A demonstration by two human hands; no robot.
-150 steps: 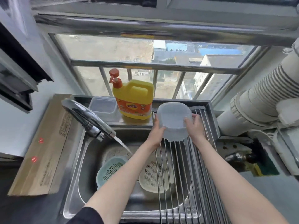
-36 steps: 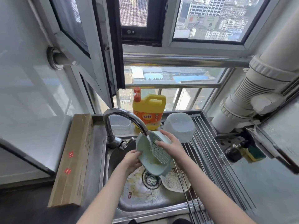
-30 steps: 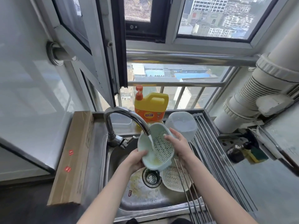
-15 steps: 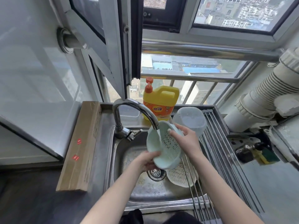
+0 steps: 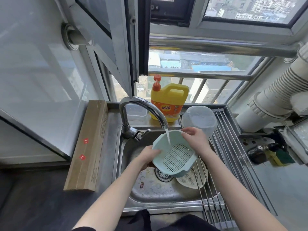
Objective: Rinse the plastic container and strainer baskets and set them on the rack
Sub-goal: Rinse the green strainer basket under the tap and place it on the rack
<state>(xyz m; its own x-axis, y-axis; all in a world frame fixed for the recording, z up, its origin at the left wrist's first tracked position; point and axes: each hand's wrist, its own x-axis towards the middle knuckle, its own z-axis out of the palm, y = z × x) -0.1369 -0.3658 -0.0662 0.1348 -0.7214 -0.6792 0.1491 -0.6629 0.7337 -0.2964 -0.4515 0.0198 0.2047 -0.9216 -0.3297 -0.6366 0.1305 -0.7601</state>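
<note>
Green strainer basket (image 5: 175,154): gripped by both hands, left hand (image 5: 148,156) at near-left rim, right hand (image 5: 195,140) at far rim; rack (image 5: 233,147) lies immediately right, right hand nearer.

Your left hand (image 5: 148,155) and right hand (image 5: 195,140) hold the green strainer (image 5: 175,154) under the tap's (image 5: 141,112) stream over the sink (image 5: 150,189); the clear container (image 5: 199,120) sits upside down on the rack (image 5: 233,147).

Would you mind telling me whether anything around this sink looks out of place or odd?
Nothing looks damaged or spilled. The sink floor is stained around the drain. The clear plastic container sits upturned on the rack, and the cream strainer basket lies unrinsed in the sink.
</note>
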